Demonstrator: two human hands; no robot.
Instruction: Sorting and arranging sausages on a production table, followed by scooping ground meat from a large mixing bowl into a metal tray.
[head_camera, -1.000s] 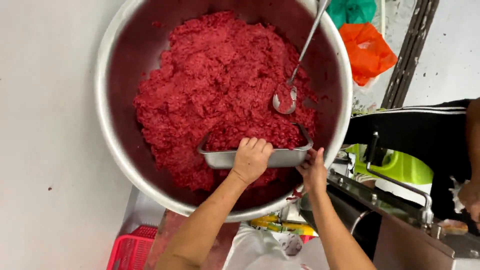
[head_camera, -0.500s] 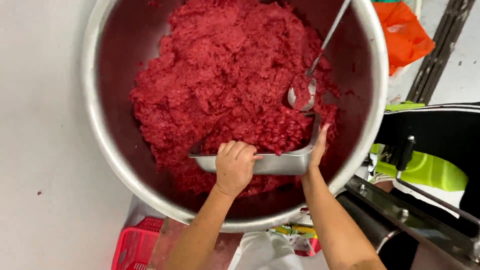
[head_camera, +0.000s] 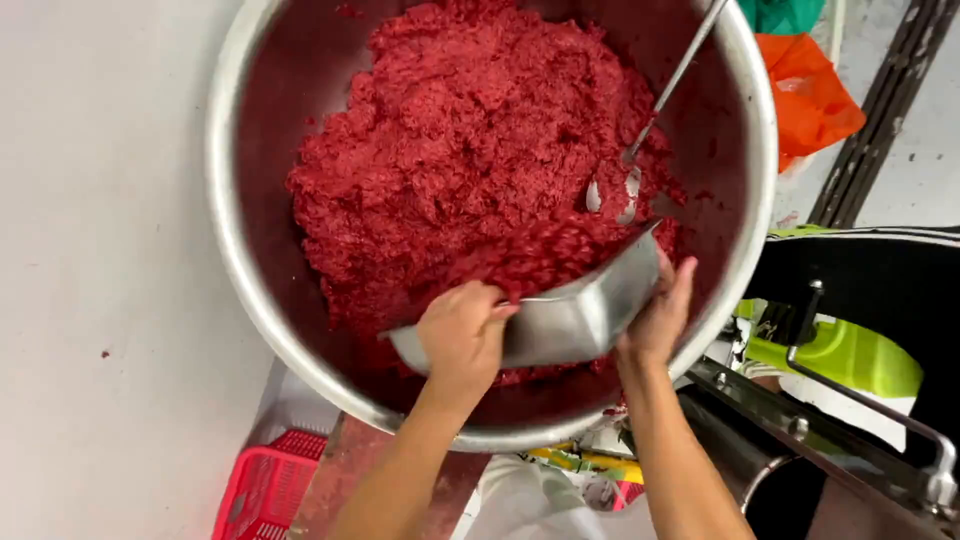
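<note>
A large steel bowl (head_camera: 232, 250) holds a heap of red minced meat (head_camera: 470, 150). Inside it, near the front rim, lies a rectangular metal tray (head_camera: 575, 315), tilted and filled with mince. My left hand (head_camera: 462, 335) grips the tray's left part from above. My right hand (head_camera: 660, 310) presses against the tray's right end. A long metal spoon (head_camera: 625, 185) rests in the meat, its handle leaning on the bowl's far right wall.
A red plastic basket (head_camera: 265, 490) sits below the bowl at the lower left. Orange (head_camera: 815, 90) and green bags lie at the upper right. A steel machine frame (head_camera: 850, 450) and a green container (head_camera: 850, 355) stand at the right. White surface spreads to the left.
The tray has tipped up at its right end and dug into the meat. Both hands stayed on it, and the view has closed in on the bowl.
</note>
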